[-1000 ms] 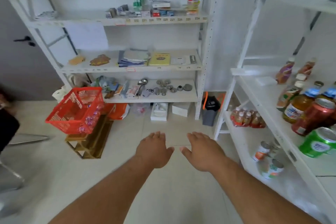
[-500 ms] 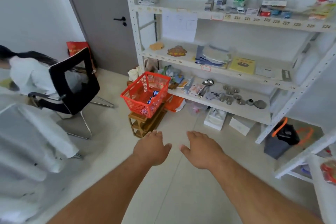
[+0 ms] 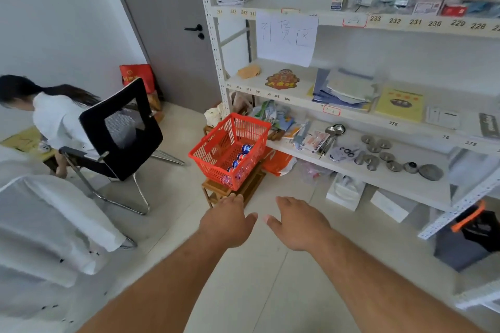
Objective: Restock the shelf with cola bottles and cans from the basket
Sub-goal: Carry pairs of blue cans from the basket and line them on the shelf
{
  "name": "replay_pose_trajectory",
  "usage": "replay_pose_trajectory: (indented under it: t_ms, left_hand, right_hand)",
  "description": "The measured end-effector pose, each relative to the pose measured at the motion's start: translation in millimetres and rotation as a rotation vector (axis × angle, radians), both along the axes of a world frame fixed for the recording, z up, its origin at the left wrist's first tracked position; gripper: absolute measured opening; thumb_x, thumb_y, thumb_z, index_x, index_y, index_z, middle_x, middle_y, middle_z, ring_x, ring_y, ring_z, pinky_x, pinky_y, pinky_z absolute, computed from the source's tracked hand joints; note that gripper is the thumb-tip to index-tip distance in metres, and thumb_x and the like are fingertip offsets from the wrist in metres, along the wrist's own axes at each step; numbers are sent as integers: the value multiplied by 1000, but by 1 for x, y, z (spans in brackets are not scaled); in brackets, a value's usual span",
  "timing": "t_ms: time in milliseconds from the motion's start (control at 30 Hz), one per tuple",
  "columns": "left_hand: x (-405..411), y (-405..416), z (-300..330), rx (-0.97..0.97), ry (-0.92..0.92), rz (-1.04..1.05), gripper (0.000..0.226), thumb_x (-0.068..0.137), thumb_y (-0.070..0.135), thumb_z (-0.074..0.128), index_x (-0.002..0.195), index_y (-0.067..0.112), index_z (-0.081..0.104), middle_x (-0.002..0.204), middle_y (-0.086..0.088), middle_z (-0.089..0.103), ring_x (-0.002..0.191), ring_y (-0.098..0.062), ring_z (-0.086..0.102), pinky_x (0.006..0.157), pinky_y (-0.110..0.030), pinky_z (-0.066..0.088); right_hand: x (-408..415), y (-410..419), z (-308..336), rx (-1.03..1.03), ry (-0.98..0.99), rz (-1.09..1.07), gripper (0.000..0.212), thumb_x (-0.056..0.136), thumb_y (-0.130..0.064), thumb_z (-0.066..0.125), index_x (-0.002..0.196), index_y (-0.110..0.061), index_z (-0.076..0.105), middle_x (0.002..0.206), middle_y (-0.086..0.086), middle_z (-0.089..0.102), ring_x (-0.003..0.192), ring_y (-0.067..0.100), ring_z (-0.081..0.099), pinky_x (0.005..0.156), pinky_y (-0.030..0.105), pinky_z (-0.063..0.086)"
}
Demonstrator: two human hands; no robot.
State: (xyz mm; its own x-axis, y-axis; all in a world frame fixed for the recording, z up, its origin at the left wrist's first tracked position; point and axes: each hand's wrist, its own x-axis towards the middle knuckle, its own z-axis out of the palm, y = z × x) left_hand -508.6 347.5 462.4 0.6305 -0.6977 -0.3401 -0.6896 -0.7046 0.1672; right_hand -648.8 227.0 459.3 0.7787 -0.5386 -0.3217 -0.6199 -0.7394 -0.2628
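A red plastic basket (image 3: 216, 146) sits on a low wooden stool (image 3: 216, 192) beside the white shelf unit (image 3: 297, 89). Several blue and red cola cans (image 3: 241, 157) lie along its right inside wall. My left hand (image 3: 227, 224) and my right hand (image 3: 297, 227) are stretched out palm down over the floor, just in front of the stool. Both are empty with fingers apart. The drinks shelf with bottles is out of view to the right.
A person in white sits in a black mesh chair (image 3: 121, 130) at left. A white-covered chair (image 3: 40, 224) stands near left. A grey bin with orange handle (image 3: 468, 238) and white boxes (image 3: 346, 192) sit under the shelf. Grey door (image 3: 167, 21) behind.
The view has swung left, away from the drinks shelf and toward the basket, which now looks closer. Both hands stay empty and outstretched.
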Motion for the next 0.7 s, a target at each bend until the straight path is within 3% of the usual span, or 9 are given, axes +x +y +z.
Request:
replay_pose_trajectory:
  t_ms: [300,533,700]
  left_hand:
    - [48,-55,-20,-8,54,52,51,97,66,49,127,26,55,122,6,62,109,-17,63,90,-41,59]
    - [130,-91,-45,-38,142,76,55,95,67,49,134,28,52,116,6,64,100,-16,65,86,-39,61]
    - [205,-102,-64,-33,241,143,51,94,66,50,125,28,58,120,4,68,104,-19,66,88,-43,60]
  right_hand:
    - [58,-65,-6,29,47,51,75,104,-61,36,164,-16,26,167,6,35,150,27,37,119,43,37]
    - [139,-105,-22,27,86,39,71,104,-60,39,159,-15,34,161,7,43,145,28,43,114,44,42]
    - [212,-120,-33,32,150,50,70,105,-57,40,160,-15,32,162,7,41,147,28,41,116,43,42]
